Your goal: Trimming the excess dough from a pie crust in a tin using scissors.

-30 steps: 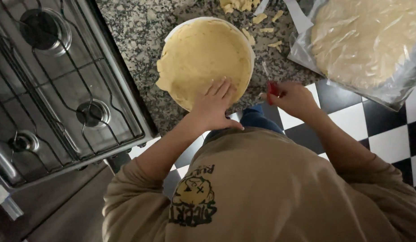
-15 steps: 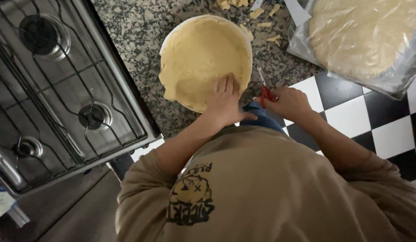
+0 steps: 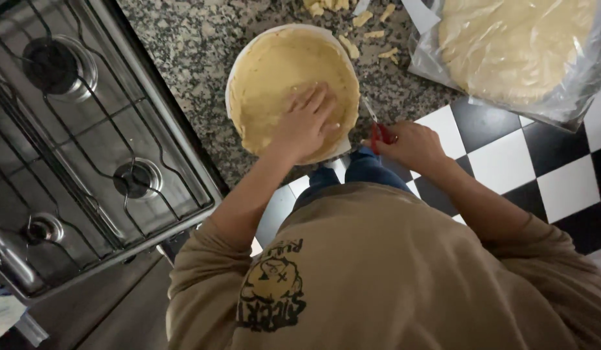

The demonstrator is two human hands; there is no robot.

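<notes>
The left hand lies flat, fingers spread, on pale yellow dough lining a round white pie dish. The right hand is closed around a small red-handled knife, its thin blade at the dish's right rim. The dough looks smooth and soft. The dish sits on a speckled granite counter at its front edge. Crumbly dough trimmings lie behind it. A second dough round in a clear, crinkled plastic bag rests at far right.
</notes>
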